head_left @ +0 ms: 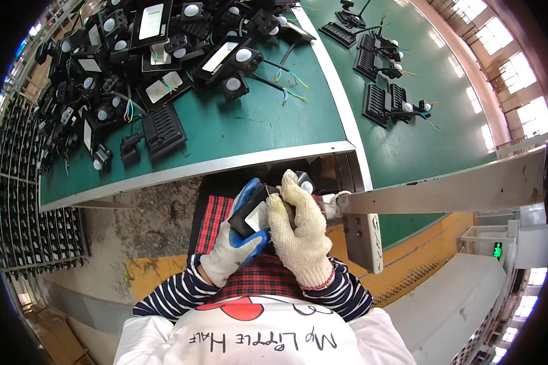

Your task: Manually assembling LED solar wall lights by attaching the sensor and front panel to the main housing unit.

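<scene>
Head view: black floodlight, pale lens, in both hands.

This is a factory assembly hall, with the long green-topped workbench with a pale metal edge as its centre. On the bench's far left end lies a heap of identical black floodlight housings with round white sensors and loose coloured wires, and left of the bench stand dark racks packed with rows of the same black parts. To the bench's right runs a second green conveyor-like surface carrying spaced black finned lamp units, and beyond it a row of tall bright windows lights the high hall.
</scene>
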{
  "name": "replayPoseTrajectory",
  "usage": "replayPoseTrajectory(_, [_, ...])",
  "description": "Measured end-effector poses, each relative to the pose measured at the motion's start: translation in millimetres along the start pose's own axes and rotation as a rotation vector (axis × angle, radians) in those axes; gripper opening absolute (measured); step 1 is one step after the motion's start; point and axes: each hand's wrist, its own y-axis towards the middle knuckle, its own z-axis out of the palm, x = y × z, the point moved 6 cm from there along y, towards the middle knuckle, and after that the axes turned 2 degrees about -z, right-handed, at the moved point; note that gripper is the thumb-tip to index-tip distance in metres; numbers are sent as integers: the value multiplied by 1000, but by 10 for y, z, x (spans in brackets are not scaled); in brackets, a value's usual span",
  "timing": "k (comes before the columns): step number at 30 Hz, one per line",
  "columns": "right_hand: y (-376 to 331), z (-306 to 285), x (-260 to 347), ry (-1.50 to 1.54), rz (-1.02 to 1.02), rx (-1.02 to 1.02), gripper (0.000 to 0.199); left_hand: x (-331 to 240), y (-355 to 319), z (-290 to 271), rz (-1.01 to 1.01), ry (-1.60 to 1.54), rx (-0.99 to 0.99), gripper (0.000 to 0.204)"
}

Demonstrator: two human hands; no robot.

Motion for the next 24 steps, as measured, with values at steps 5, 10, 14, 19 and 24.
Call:
replayPoseTrajectory(5, [146,-59,324,-134,-108,379,38,-262,59,-48,-57,-104,244,71])
replayPoseTrajectory(10, [298,-168,400,-317,-64,585,37,-232,-81,-100,-466,-89,284,70])
replayPoseTrajectory(14, [262,-115,348,-354,-71,633,38,-203,-112,-105,-630,49,361,61])
replayPoseTrajectory(19, [201,-61,363,-376,-110,614,39,-279,-85,-82,-626,249,456,54])
replayPoseTrajectory(24, [165,-46,327,-280,-60,568,38,-223,-64,-105,-569,189,437,51])
